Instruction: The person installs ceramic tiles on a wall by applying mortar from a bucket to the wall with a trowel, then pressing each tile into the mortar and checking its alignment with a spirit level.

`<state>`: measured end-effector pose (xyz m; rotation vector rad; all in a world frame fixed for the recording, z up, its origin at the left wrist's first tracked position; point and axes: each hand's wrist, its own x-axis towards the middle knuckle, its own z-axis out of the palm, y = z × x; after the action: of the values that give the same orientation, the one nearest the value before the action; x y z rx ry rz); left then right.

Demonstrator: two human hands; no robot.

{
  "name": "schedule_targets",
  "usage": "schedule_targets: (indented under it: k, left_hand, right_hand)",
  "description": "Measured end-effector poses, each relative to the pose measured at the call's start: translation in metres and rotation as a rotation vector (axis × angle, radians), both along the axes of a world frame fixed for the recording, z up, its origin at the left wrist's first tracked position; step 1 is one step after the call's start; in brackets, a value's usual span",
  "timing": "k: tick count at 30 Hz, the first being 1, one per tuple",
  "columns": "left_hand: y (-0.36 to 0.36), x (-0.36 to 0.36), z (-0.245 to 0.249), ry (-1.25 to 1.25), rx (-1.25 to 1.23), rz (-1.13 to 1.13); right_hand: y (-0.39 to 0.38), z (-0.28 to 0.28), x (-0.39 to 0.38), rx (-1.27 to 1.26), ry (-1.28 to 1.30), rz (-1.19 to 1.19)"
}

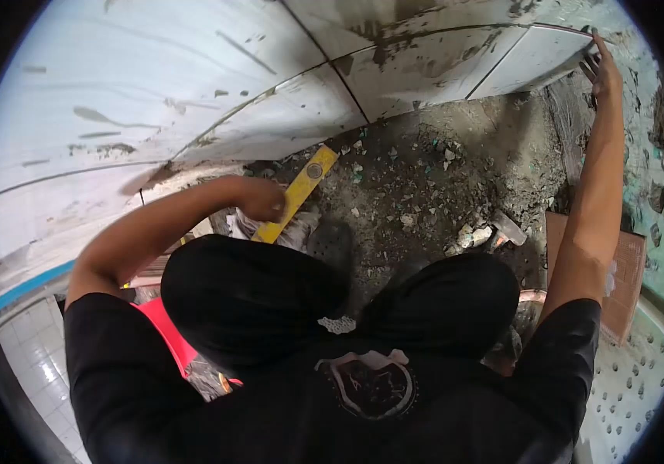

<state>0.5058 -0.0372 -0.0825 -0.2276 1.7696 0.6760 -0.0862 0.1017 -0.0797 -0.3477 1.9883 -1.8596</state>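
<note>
Head camera view: A person in black clothing (270, 417) crouches over rubble-strewn ground (417, 178), arms parted wide before a white-tiled wall (193, 73). A yellow spirit level (313, 176) slants across the left of the scene, its far end close to the foot of the tiles, probably kept there to be within easy reach. What looks like a hammer (510, 229) lies on the debris to the right, seemingly set aside to leave the hands free. A brown board (630, 267) sits farther right, beside the outstretched forearm.

The left hand (262, 199) is curled at the level's left edge; blur and the hidden fingers make it impossible to tell whether it grips the tool or merely rests against it. At far right, the right hand (604, 76) is spread, fingers extended at the end of a low tile (537, 58), apparently to feel or steady its edge, with nothing visible in the palm.
</note>
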Motion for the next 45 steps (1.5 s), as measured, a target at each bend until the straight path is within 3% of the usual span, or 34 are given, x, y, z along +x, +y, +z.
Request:
schedule_targets:
  k: [1,3,4,8,11,14,15,18,22,25,27,28,30,32,33,35,37,39,42,45]
  left_hand:
    - [-0.012,0.040,-0.033,-0.106,-0.051,-0.004]
    - [0.020,0.108,-0.054,0.433,-0.480,0.368]
    - [0.034,0.122,-0.057,0.586,-0.554,0.484]
    - [0.078,0.136,-0.025,0.589,-0.556,0.737]
    - [0.087,0.123,-0.010,0.629,-0.542,0.806]
    - [0.084,0.100,0.003,0.687,-0.507,0.823]
    - [0.081,0.090,0.007,0.711,-0.486,0.818]
    - [0.062,0.052,0.016,0.787,-0.367,0.714]
    - [0.027,0.007,0.013,0.803,-0.050,0.453]
    - [0.029,-0.032,0.025,0.854,-0.010,0.329]
    - [0.027,-0.057,0.013,1.041,0.118,0.319]
    - [0.028,-0.071,0.010,1.131,0.185,0.310]
    - [0.039,-0.112,0.033,0.883,0.300,0.454]
    - [0.028,-0.151,-0.008,0.774,0.373,0.404]
    - [0.030,-0.173,-0.005,0.686,0.496,0.417]
    - [0.042,-0.202,-0.001,0.573,0.693,0.498]
    - [0.052,-0.223,0.001,0.535,0.841,0.638]
    - [0.057,-0.236,-0.003,0.447,0.821,0.758]
    - [0.053,-0.258,-0.009,0.354,0.753,0.841]
    - [0.059,-0.273,-0.005,0.709,0.397,0.905]
  right_hand:
    - [0.001,0.002,0.002,0.018,-0.015,-0.009]
    - [0.007,-0.009,0.004,-0.088,0.006,-0.003]
    - [0.009,-0.011,0.002,-0.075,0.023,0.009]
    - [0.011,-0.009,0.005,-0.015,0.047,-0.048]
    - [0.008,0.000,0.024,-0.017,-0.033,-0.169]
    - [-0.005,-0.028,0.015,-0.237,0.003,-0.201]
    - [-0.005,-0.034,0.014,-0.154,0.028,-0.238]
    - [-0.005,-0.033,0.031,-0.231,-0.011,-0.203]
    - [0.002,-0.027,0.051,-0.247,-0.099,-0.194]
    - [0.012,-0.020,0.062,-0.213,-0.095,-0.193]
    - [0.020,-0.013,0.070,-0.163,-0.024,-0.216]
    - [0.027,-0.009,0.070,-0.109,-0.041,-0.079]
    - [0.045,-0.004,0.068,0.002,-0.075,0.193]
    - [0.068,-0.005,0.081,-0.022,-0.107,0.505]
    - [0.080,-0.004,0.089,-0.033,-0.117,0.659]
    - [0.098,-0.019,0.109,-0.013,-0.356,0.610]
    - [0.114,-0.019,0.119,-0.156,-0.461,0.808]
    - [0.114,-0.022,0.128,-0.215,-0.550,0.938]
    - [0.096,-0.019,0.142,-0.193,-0.504,0.665]
    - [0.075,-0.003,0.150,-0.244,-0.397,0.397]
